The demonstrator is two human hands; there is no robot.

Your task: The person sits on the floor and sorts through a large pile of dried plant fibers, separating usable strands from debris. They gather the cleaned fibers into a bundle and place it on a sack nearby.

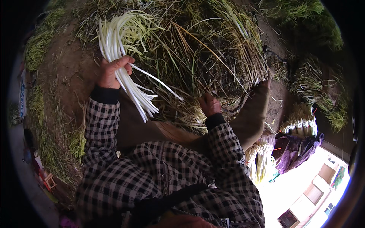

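Observation:
My left hand [114,71] is closed around a bunch of smooth white stalks [109,42] with pale yellow-green leaves that curl over at the top. The cut-looking lower ends fan out above my leg, and one stalk [159,81] splays away to the right. Low over a heap of loose green and straw-coloured stalks and leaves [171,59], my right hand [210,105] has its fingers curled. Whether it grips anything is hidden. A thicker row of stalks [251,62] lies along the heap's right side, butt ends near my right leg [253,116].
Tied bundles of pale stalks [263,156] stand to my right, beside a dark purple cloth [293,151] with more bundles [302,121] above it. Green leaf piles [322,82] lie at the far right and along the left [42,51]. Bright daylight enters at lower right.

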